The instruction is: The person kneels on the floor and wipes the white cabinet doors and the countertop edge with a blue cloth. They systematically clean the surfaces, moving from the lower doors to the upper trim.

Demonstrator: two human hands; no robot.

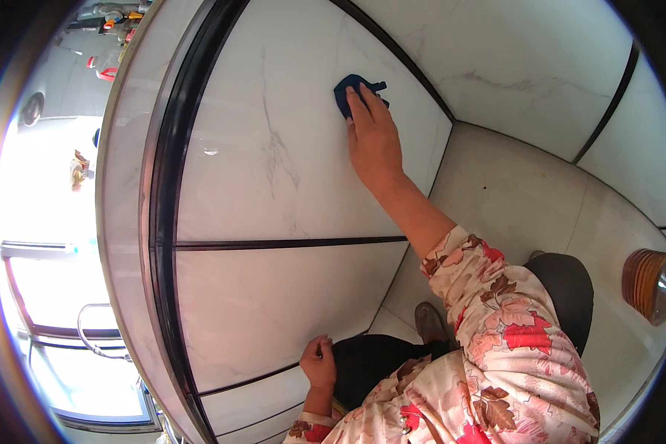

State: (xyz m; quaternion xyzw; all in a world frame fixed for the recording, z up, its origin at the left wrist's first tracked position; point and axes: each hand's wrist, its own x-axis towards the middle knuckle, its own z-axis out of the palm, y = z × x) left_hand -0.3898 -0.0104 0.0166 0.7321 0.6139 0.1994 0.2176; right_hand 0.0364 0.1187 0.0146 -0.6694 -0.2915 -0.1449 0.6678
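Note:
My right hand [374, 139] presses a folded dark blue cloth [348, 95] against a white marble-patterned cabinet door [238, 150], its fingers spread over the cloth. The cloth lies on the upper part of this glossy panel, towards the corner. Lower down, my left hand [319, 362] is loosely curled beside my dark trouser leg, in front of a second marble-patterned panel [277, 299]. Nothing can be made out in its fingers. Black trim strips [311, 243] frame the panels.
A pale countertop edge [125, 222] curves along the left, with a plastic bottle [104, 64] and a curved faucet [86, 327] beyond it. More marble-patterned panels [510, 61] stand at the upper right. A large container with amber liquid [644, 283] is on the tiled floor [505, 194].

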